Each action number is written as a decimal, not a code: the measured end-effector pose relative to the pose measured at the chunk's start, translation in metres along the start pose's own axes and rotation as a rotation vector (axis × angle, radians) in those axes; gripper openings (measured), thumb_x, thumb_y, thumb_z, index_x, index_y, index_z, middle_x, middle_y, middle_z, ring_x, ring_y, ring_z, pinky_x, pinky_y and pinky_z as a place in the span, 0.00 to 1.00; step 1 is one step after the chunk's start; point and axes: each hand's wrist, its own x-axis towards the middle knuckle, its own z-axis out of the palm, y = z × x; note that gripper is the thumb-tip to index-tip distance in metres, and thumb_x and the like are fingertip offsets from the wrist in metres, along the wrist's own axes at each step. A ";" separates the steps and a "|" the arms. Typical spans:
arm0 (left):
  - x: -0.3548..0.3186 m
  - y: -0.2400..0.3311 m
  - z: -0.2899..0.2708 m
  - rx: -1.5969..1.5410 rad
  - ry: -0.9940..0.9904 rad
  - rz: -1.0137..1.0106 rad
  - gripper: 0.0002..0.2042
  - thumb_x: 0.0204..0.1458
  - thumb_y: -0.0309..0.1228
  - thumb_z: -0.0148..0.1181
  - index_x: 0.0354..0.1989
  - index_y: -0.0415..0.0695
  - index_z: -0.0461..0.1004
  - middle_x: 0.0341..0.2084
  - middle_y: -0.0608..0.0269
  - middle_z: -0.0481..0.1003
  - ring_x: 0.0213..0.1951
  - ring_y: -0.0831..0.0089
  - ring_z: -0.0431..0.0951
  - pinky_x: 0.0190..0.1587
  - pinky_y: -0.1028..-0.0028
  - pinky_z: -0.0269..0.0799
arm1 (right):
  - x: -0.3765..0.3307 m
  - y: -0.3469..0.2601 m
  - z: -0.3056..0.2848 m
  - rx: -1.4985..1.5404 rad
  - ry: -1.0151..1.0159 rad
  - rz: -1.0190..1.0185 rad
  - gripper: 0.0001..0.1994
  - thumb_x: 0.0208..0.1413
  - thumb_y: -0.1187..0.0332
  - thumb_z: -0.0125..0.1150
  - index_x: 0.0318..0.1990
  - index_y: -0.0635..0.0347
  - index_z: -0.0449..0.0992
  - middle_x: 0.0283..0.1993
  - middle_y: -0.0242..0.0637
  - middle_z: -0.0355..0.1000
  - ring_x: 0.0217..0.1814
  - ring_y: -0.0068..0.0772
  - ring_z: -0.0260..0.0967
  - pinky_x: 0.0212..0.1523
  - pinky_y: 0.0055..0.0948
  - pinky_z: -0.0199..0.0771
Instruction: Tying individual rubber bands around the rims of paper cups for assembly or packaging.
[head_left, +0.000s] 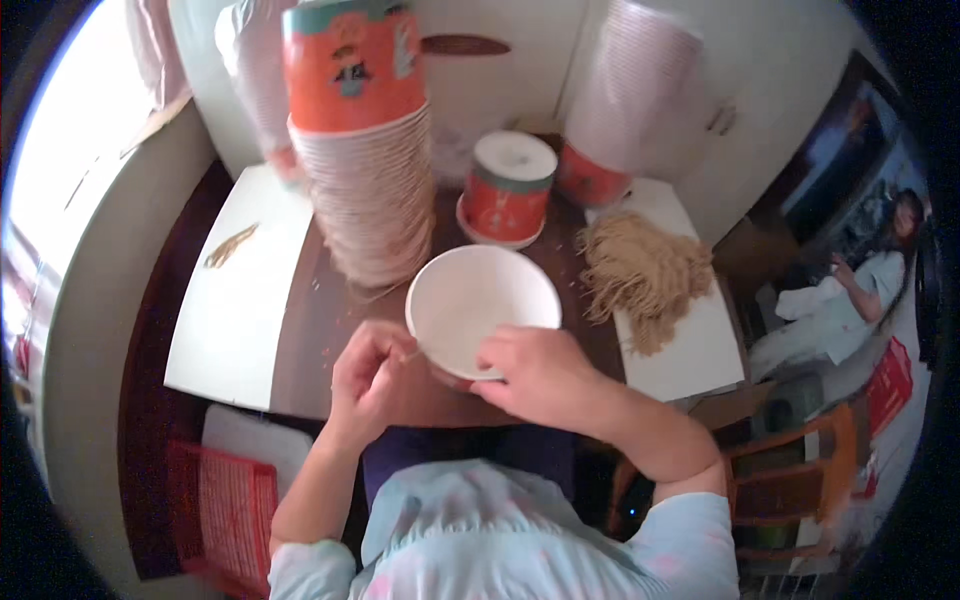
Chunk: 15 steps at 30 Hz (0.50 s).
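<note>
Clamping white tub by near rim with fingers of right hand — pinching together, at its left, those of left hand.

We see a round, white-lined paper tub straight ahead at twelve o'clock, its wide mouth open upward, a little red outer wall showing around seven o'clock.

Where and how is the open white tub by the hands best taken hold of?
Probably the near-right rim of the open white tub, from the person's right: its round mouth faces up, leaving room for fingers inside and thumb outside. The right hand is at that rim; a tall stack of tubs crowds the far left.
</note>
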 end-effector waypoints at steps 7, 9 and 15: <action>-0.002 0.001 0.006 -0.248 -0.064 -0.221 0.04 0.58 0.26 0.52 0.33 0.39 0.69 0.30 0.63 0.74 0.31 0.80 0.70 0.35 0.80 0.67 | -0.008 -0.012 0.018 -0.160 0.209 0.030 0.09 0.42 0.68 0.65 0.28 0.57 0.71 0.34 0.38 0.67 0.34 0.42 0.70 0.32 0.38 0.72; -0.001 -0.002 0.010 -0.194 -0.041 -0.220 0.05 0.57 0.27 0.55 0.35 0.37 0.71 0.28 0.66 0.73 0.30 0.81 0.70 0.35 0.80 0.67 | -0.009 -0.016 0.026 -0.233 0.314 0.042 0.11 0.41 0.70 0.67 0.31 0.57 0.70 0.36 0.37 0.65 0.33 0.41 0.70 0.31 0.37 0.71; -0.016 -0.009 0.015 -0.315 0.043 -0.220 0.08 0.54 0.20 0.56 0.41 0.33 0.73 0.35 0.60 0.77 0.39 0.77 0.76 0.45 0.77 0.72 | -0.019 -0.021 0.043 -0.060 0.603 0.000 0.07 0.48 0.75 0.61 0.34 0.58 0.70 0.28 0.38 0.65 0.29 0.43 0.68 0.30 0.37 0.70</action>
